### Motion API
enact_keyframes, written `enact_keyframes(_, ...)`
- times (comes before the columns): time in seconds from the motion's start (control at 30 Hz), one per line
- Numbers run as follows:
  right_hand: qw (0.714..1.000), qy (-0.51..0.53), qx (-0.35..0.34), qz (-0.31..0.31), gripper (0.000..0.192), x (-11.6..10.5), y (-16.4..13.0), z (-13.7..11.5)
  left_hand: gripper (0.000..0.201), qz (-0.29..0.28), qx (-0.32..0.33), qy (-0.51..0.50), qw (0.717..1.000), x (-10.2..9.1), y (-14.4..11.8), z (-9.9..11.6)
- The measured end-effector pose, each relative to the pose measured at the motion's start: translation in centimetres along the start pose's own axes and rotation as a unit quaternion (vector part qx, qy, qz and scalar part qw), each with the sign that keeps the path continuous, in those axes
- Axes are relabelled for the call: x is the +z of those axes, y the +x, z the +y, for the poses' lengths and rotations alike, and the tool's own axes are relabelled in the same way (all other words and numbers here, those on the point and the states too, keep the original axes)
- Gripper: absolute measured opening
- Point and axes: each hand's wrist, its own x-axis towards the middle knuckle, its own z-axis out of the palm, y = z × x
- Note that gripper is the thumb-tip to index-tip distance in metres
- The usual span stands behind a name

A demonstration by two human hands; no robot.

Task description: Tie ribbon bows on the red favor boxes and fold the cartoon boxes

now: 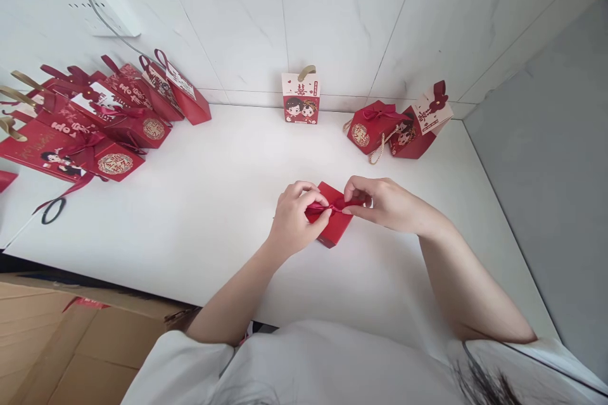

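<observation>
The left hand [299, 218] and right hand [387, 204] pinch a ribbon [337, 209] over the red box [336, 228]; a knot [331, 207] appears formed, tying seemingly unfinished.

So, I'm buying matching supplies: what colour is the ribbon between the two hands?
The ribbon is a deep, pinkish red, best seen in the head view.

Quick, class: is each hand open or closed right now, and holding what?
Left hand: closed, pinching the red ribbon on the red box.
Right hand: closed, pinching the ribbon's other side.
</observation>
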Motion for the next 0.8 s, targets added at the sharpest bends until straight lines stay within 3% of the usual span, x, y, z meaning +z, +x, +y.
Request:
enact_keyframes(0.37, 0.989, -0.034, 0.096, -0.106, 0.011, -1.5, -1.3, 0.0, 0.008, -0.015, -0.020, -0.053, 0.998, 0.2, 0.3, -0.6)
enact_keyframes(0.5, 0.983, -0.025, 0.106, -0.145, 0.016, -2.3, -1.9, 0.3, 0.005, -0.048, -0.019, -0.062, 0.997, -0.8, 0.4, -0.6)
enact_keyframes(0.57, 0.988, -0.021, 0.084, -0.131, 0.020, -2.5, -2.0, 0.4, 0.015, -0.074, -0.014, -0.064, 0.995, -1.8, 0.7, -0.6)
enact_keyframes(0.73, 0.998, -0.035, 0.042, 0.021, 0.031, -2.1, -1.0, 0.6, 0.017, -0.090, -0.063, -0.065, 0.992, -4.2, 1.2, -1.1)
enact_keyframes(0.8, 0.998, -0.021, 0.022, 0.051, 0.032, -1.5, -0.2, 0.9, 0.022, -0.105, -0.086, -0.063, 0.989, -4.4, 1.3, -1.3)
